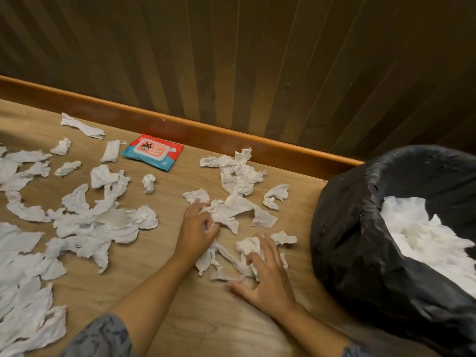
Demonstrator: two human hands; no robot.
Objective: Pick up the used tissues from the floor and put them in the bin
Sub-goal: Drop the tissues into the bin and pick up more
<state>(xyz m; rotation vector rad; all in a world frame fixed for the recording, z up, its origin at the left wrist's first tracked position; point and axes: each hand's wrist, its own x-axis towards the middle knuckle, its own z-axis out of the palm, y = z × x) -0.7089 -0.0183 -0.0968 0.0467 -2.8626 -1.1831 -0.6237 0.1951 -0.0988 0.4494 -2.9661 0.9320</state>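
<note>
Several crumpled white tissues lie scattered over the wooden floor. My left hand is closed on a long crumpled tissue in the middle of the floor. My right hand rests with fingers spread on another clump of tissues nearer to me, curling into it. The bin, lined with a black bag, stands at the right and holds a heap of white tissues.
A red and blue pack of wet wipes lies by the orange skirting board under a dark wood-panelled wall. A large spread of tissues covers the floor on the left. More tissues lie beyond my hands.
</note>
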